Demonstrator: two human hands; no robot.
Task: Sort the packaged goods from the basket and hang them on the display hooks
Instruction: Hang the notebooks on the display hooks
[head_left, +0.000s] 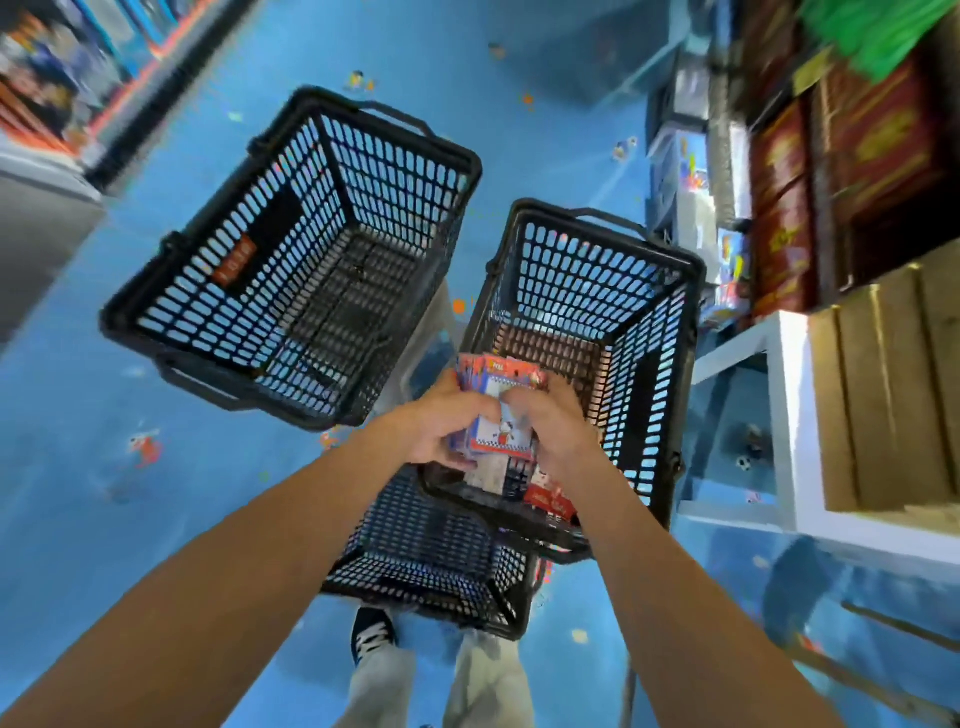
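Both hands, left hand (441, 423) and right hand (558, 428), curl around a stack of packets (501, 415), held above the near end of the right-hand black basket (660, 332), over a blue floor (78, 493).

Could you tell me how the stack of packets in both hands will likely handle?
The stack of packets looks thin and flat, so probably light. Its smooth-looking fronts may slide apart: the top edges fan out between the left hand and right hand.

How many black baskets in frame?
3 baskets: upper-left basket, right basket with packages inside, lower-centre basket partly under it. None seem hidden.
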